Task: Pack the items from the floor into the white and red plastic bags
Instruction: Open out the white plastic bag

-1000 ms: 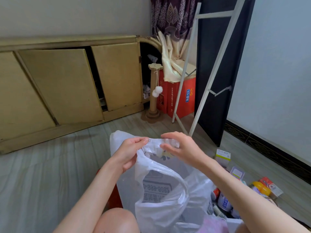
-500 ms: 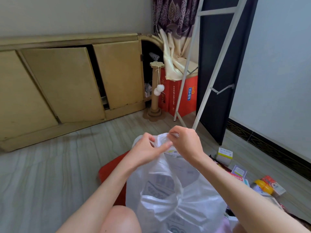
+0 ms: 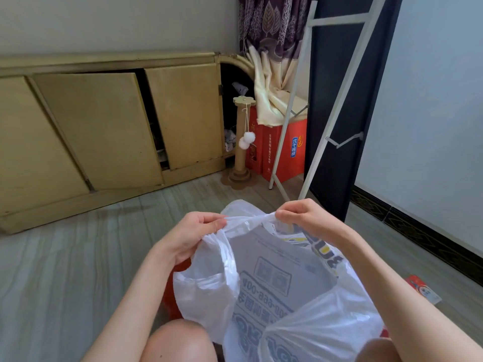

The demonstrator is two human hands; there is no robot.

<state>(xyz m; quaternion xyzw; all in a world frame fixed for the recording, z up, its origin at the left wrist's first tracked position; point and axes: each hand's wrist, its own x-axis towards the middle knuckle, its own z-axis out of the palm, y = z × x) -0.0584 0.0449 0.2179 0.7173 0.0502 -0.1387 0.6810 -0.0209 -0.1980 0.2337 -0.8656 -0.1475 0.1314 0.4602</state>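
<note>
A white plastic bag [image 3: 274, 283] with grey and blue print hangs in front of me above my knees. My left hand [image 3: 193, 233] pinches the left end of its upper edge, and my right hand [image 3: 305, 218] pinches the right end, so the rim is stretched between them. A red plastic bag [image 3: 172, 291] lies on the floor behind the white one, mostly hidden. One red and white packet [image 3: 423, 288] lies on the floor at the right; the other floor items are hidden behind the bag and my right arm.
A low yellow cabinet [image 3: 104, 121] with leaning doors runs along the back wall. A cardboard scratching post [image 3: 241, 142] with white pompoms, a red box [image 3: 285, 150] and a white metal rack [image 3: 329, 100] stand at the back right. Grey wooden floor [image 3: 65, 270] spreads to the left.
My hands have drawn apart along the bag's top edge, opening the rim wider. The bag now covers most of the items at the right.
</note>
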